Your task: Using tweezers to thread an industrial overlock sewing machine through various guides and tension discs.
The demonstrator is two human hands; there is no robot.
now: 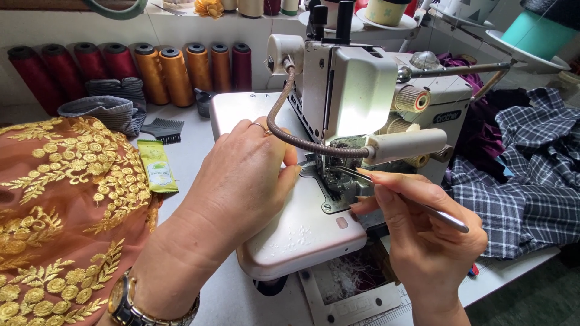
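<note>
A white overlock sewing machine [356,90] stands in the middle of the table, with a flexible lamp [406,145] lit over its needle area. My right hand [423,229] holds thin metal tweezers [417,202] whose tips reach into the needle and presser foot area [335,175]. My left hand [238,181], with a ring and a wristwatch [127,299], rests on the machine's pale bed [302,232], fingertips close to the presser foot. I cannot tell whether its fingers pinch a thread.
Orange fabric with gold embroidery [66,205] lies at the left. Thread cones [163,72] line the back wall. A green sachet [156,166], a black comb [162,128] and folded grey cloth [106,111] lie nearby. Plaid fabric [525,175] is heaped at the right.
</note>
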